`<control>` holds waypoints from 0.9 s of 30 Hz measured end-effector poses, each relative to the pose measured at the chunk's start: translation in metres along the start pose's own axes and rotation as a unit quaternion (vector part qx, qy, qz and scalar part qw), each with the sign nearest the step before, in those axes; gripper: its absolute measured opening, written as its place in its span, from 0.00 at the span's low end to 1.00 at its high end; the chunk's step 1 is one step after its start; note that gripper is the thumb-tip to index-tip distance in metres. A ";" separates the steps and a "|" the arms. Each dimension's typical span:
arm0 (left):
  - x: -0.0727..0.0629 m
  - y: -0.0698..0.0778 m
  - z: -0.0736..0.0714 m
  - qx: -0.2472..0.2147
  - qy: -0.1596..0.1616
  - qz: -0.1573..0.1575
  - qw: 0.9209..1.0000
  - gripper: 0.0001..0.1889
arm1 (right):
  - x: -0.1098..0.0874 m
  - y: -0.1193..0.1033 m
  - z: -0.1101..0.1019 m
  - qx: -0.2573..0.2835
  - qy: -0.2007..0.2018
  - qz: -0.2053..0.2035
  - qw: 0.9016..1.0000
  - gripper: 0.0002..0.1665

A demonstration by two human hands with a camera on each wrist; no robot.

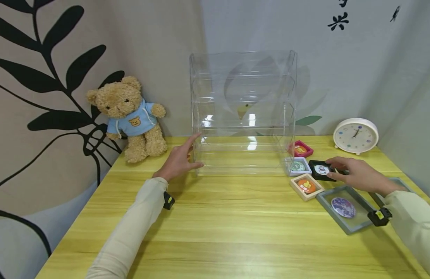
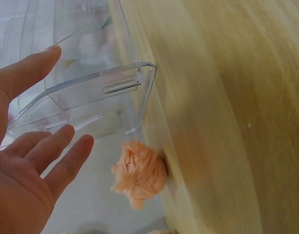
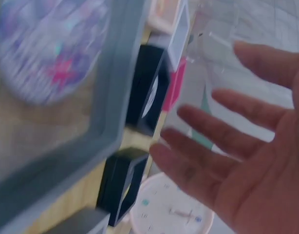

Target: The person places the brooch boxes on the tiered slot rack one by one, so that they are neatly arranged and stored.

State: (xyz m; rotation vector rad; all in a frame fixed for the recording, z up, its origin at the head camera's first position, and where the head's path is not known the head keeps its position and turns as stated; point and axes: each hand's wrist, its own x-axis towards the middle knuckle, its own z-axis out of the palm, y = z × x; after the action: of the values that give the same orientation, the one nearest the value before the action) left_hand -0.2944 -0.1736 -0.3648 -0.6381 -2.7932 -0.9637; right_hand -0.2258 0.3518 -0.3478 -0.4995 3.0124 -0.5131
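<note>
Left hand (image 1: 178,161): the grip is spread, with thumb and fingers held apart at the left edge of the clear rack (image 1: 243,128); whether the plastic is touched cannot be told.
Right hand (image 1: 361,174): the grip is spread, with its fingers held over the black frame (image 1: 321,178); contact cannot be told.
Rack: stood upright at the middle rear of the wooden surface (image 1: 218,232), its shelves stacked in tiers.
Black pair: the badged one is set right of the rack; a second black frame (image 3: 113,180) is seen near it in the right wrist view.
Small frames: a white frame (image 1: 308,166) is placed left of the badged black one, a pink frame (image 1: 310,150) behind, a pale wooden frame (image 1: 312,196) in front.
Grey frame (image 1: 332,214): laid nearer the front, with a purple badge (image 1: 343,207) inside.
Orange lump (image 2: 140,175): seen beside the rack, left wrist view.
Clock (image 1: 356,135): stood at the right rear.
Teddy bear (image 1: 135,120): placed at the left rear, dressed in blue.
</note>
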 end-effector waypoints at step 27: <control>-0.002 0.000 0.002 -0.029 -0.004 -0.012 0.999 0.55 | -0.011 0.055 0.016 -0.016 -0.064 0.016 0.998 0.04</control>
State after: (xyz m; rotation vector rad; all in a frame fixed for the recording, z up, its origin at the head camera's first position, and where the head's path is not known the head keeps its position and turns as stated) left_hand -0.2930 -0.1732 -0.3668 -0.6178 -2.7948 -1.0533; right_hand -0.2310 0.3990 -0.3807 -0.4656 2.9060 -0.4159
